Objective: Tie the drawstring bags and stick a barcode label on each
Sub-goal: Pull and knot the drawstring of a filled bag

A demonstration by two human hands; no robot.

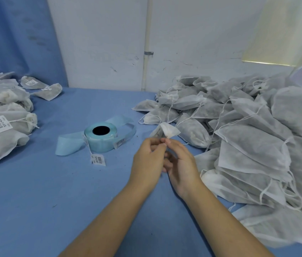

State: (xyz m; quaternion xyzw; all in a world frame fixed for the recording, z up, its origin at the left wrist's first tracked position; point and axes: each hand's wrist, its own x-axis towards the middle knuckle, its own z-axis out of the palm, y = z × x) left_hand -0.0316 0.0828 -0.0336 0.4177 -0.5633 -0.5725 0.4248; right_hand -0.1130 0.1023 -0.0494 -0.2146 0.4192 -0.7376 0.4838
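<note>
A: One small drawstring bag [166, 131] is up off the table [53, 201], standing just above the fingertips of both hands, its pale mouth flaring upward.

B: And both hands are on it. The left hand [149, 158] has thumb and forefinger curled in, pinching at the bag's neck. The right hand [180, 164] meets it there, fingers bent, pinching from the other side.

A: Cloth or cord between those fingertips?

B: Cannot tell; it's too small and a little blurred. The two hands touch each other right at the pinch.

A: Out to the left of the left hand, then.

B: A label roll [101, 136], pale blue-green with a dark core, lies flat on the table with its backing strip trailing out on both sides. A loose label [98, 159] with a barcode lies just in front of the roll, also left of the left hand.

A: Farther left?

B: Labelled bags [3, 112], stacked well apart from the left hand. A white barcode sticker shows on the side of one, and its neck is cinched.

A: And right of the right hand?

B: A heap of bags [248, 136], grey-white, with cords loose and looping. It sits near the right hand and runs on alongside that forearm. Its nearest bags lie just beside the held one.

A: Beyond the hands?

B: A scuffed white wall [100, 43] with a pipe [147, 43] running up it.
</note>
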